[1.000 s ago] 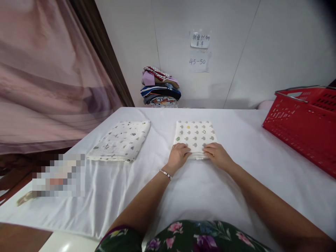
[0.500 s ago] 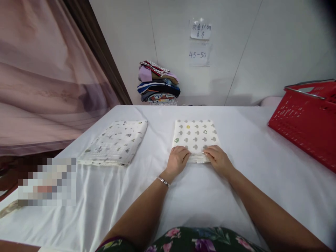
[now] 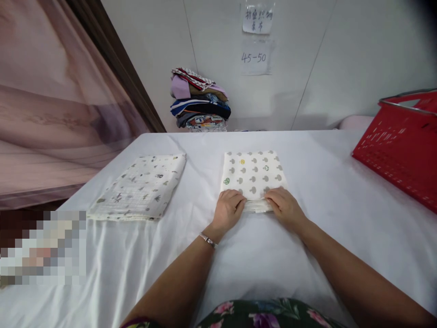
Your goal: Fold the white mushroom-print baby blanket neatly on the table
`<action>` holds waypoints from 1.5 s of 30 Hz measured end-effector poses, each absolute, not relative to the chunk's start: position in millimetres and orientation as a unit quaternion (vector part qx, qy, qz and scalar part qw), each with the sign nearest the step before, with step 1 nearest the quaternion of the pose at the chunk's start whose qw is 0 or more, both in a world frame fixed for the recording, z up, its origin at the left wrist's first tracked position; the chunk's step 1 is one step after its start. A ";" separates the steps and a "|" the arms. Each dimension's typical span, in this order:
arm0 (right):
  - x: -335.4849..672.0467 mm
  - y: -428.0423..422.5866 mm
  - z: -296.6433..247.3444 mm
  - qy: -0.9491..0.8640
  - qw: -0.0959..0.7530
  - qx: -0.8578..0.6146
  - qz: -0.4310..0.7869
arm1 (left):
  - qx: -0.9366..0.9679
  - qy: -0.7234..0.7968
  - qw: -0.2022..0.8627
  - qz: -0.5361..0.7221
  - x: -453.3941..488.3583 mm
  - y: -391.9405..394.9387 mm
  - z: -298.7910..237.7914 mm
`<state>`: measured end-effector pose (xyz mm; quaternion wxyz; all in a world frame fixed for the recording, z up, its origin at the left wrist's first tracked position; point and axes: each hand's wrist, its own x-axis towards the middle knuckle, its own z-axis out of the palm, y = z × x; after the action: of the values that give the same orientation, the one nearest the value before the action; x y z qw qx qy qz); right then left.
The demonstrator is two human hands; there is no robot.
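Pinched at its near edge by left hand [image 3: 228, 209] and right hand [image 3: 286, 209], the mushroom-print cloth [image 3: 253, 173] lies toward the table's far edge [image 3: 307, 136]; keep layers flush, tension even

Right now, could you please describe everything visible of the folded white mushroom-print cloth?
The folded white cloth looks soft, with rows of grey mushroom-like shapes, a few green or yellow. It lies flat on the white-covered table, layered edges showing along its near side, where the left hand and right hand touch it.

soft even light, faint shadow on wall [image 3: 307, 54], dark upper-right corner, lower left pixelated
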<state>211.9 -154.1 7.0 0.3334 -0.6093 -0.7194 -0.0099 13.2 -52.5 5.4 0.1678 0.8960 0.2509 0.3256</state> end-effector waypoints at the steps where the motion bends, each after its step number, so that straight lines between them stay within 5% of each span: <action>1: 212.0 -154.1 7.0 -0.718 0.335 -0.610 -0.010 | 0.896 0.251 0.165 0.326 13.3 -52.5 5.0; 33: 201.8 -156.5 14.4 -0.735 0.236 -0.636 -0.014 | 0.923 0.210 0.080 0.313 13.6 -58.0 -0.3; 45: 200.3 -157.8 14.9 -0.736 0.351 -0.577 -0.043 | 0.919 0.217 0.086 0.319 13.7 -57.0 -3.7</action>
<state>200.3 -157.8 14.9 0.3512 -0.5769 -0.7363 -0.0426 13.7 -57.0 -3.7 0.0862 0.9187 0.2167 0.3187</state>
